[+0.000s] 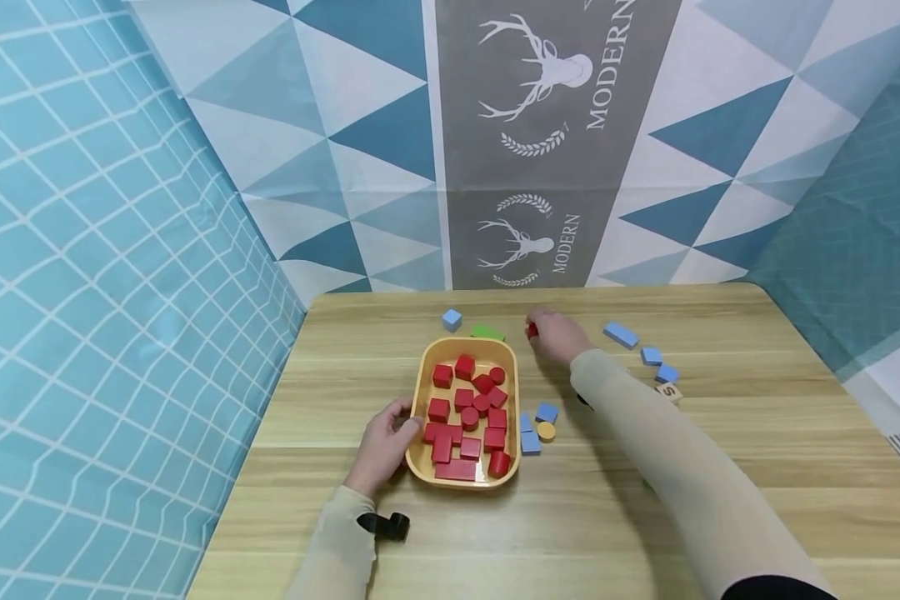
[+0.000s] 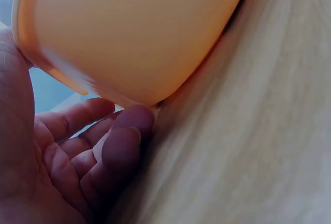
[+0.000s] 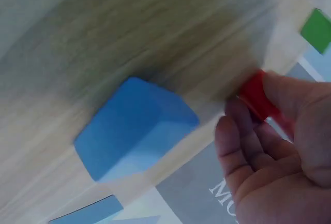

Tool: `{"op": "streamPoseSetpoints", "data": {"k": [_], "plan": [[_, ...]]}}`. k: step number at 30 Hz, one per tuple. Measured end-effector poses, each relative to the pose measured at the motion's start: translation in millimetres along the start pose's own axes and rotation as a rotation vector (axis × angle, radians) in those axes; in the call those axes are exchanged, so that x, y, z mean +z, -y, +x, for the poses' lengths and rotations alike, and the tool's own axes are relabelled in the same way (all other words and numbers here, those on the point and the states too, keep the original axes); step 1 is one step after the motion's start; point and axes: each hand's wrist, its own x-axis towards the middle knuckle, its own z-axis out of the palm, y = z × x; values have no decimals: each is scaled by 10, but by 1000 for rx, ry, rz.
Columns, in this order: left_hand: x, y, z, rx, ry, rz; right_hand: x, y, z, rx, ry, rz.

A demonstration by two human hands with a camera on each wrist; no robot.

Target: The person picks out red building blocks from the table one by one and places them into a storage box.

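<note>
A yellow tray (image 1: 468, 342) with several red blocks sits mid-table. My left hand (image 1: 399, 425) grips its left edge, thumb at the rim. From the left wrist view, the fingers (image 2: 122, 146) curl under the tray's underside (image 2: 129, 32). My right hand (image 1: 543, 328) reaches beyond the tray and pinches a small red block (image 1: 532, 330) on the table. The right wrist view shows that red block (image 3: 257, 100) between thumb and fingers, with a blue cube (image 3: 137, 128) close by.
A blue cube (image 1: 452, 319) and green block (image 1: 487, 332) lie behind the tray. Two blue blocks (image 1: 546, 412) and a yellow disc (image 1: 546, 431) lie at its right. More blue blocks (image 1: 620, 335) and a lettered wooden cube (image 1: 669, 392) lie far right on the wooden table (image 1: 720, 467).
</note>
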Motion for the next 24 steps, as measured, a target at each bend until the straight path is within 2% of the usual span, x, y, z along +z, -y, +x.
{"op": "streamPoseSetpoints", "data": {"k": [2, 5, 8, 10, 12, 16, 18, 21, 24], "plan": [[-4, 7, -8, 8, 2, 15, -67, 54, -56, 27, -4, 29], [-29, 16, -13, 11, -9, 39, -194, 244, -147, 55, -59, 117], [-58, 11, -2, -7, -31, 39, -321, 563, -253, -3, -89, 196], [-72, -3, 17, -38, -41, 22, -362, 773, -331, -81, -66, 180], [-71, -19, 44, -57, -42, 4, -337, 931, -393, -155, -41, 107], [-5, -37, 134, -47, -62, -14, -174, 1060, -434, -217, -29, -25], [47, -55, 187, -40, -102, -5, -80, 1093, -426, -236, -8, -39], [121, -98, 246, -58, -211, 15, 26, 1191, -450, -260, 28, -35], [152, -118, 273, -96, -318, 5, 88, 1372, -553, -352, -31, -65]]}}
